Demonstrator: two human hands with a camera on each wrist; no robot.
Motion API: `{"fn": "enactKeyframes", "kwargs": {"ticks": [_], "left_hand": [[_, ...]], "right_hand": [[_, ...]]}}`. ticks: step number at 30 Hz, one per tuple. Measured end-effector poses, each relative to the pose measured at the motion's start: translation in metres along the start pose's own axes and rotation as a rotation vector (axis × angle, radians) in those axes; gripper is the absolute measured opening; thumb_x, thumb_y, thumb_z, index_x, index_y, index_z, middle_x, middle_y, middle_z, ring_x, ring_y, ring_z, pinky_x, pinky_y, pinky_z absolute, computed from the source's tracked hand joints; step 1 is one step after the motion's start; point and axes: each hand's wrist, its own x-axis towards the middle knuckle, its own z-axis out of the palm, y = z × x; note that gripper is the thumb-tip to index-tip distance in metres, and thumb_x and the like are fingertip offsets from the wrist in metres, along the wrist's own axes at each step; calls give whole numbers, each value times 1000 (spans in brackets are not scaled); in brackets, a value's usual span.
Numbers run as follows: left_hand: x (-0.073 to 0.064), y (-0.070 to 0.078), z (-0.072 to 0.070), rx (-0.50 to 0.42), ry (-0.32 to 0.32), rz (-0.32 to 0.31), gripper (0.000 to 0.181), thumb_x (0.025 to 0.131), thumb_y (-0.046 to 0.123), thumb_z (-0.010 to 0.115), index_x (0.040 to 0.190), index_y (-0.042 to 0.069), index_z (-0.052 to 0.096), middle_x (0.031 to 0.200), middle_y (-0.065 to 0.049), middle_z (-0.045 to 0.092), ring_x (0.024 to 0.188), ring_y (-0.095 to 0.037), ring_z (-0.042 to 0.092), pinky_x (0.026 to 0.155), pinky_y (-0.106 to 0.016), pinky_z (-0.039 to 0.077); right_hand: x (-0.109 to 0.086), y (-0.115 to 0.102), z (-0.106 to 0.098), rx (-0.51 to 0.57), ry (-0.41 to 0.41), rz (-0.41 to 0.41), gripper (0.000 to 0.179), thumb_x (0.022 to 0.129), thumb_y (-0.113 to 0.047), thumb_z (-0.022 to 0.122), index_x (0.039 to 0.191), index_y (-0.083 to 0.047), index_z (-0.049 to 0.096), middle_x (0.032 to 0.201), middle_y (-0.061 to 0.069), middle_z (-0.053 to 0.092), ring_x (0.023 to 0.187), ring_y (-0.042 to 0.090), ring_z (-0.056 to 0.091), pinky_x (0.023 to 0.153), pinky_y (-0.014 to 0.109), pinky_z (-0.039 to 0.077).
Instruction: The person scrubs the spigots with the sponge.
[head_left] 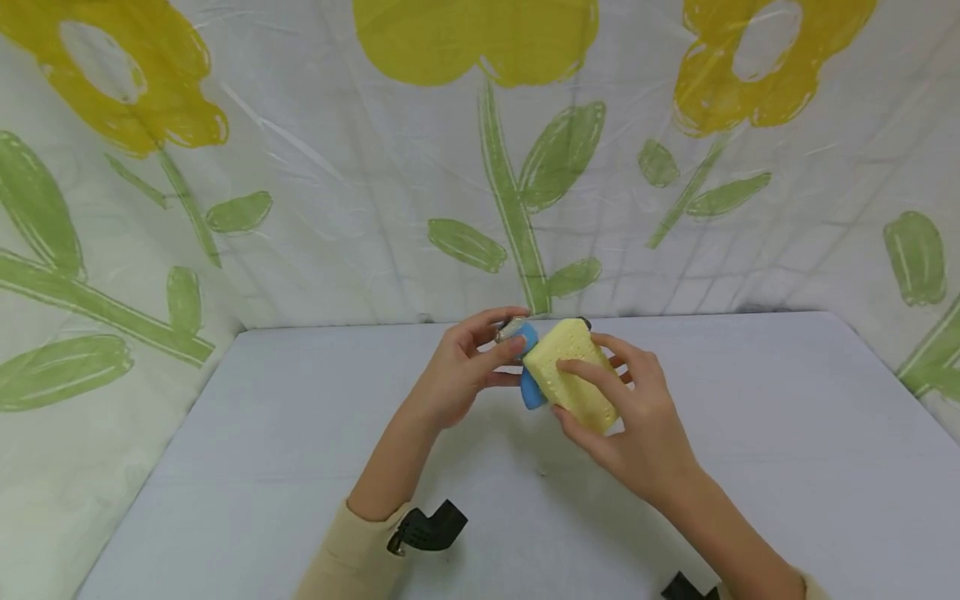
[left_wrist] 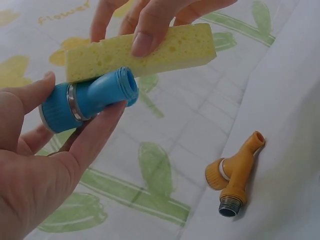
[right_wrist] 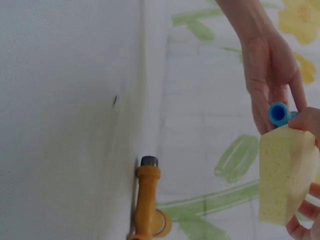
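My left hand (head_left: pixel 456 375) holds a blue Y-shaped pipe fitting (left_wrist: pixel 102 95) with a metal ring round its body, thumb on one side and fingers on the other. A pale yellow block sponge (head_left: pixel 573 375) is in my right hand (head_left: pixel 648 417), gripped between thumb and fingers. The sponge's edge lies right at the blue fitting's upper side in the left wrist view. Both things are held up over the table, and in the head view the sponge hides part of the fitting. One open, threaded end of the fitting faces out past my left fingertips.
An orange Y-shaped fitting (left_wrist: pixel 239 167) with a dark threaded end lies on the white table (head_left: pixel 285 433), visible in both wrist views. Behind the table's back edge hangs a white sheet (head_left: pixel 337 208) painted with yellow flowers. Black camera mounts (head_left: pixel 431 529) sit at my wrists.
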Motion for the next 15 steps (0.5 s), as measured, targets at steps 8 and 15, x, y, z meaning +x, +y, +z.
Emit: {"fn": "enactKeyframes", "kwargs": {"ticks": [8,15], "left_hand": [[-3,3,-7,-35,-81,17,43,108,2,54,149,-10,47,142,-21,59,119,-17,67,89,-47,65],[-3,4,-7,-53,-78,31,45,106,0,57,147,-15,46,127,-8,61,104,-15,71,84,-46,66]], "right_hand": [[-1,-2,-3,9,-32,47,50,76,-13,88,124,-16,75,135,23,60,109,39,56,77,37,50],[1,-5,-5,-5,-24,24,37,87,-25,83,122,-17,76,133,23,62,102,38,57,71,40,52]]}}
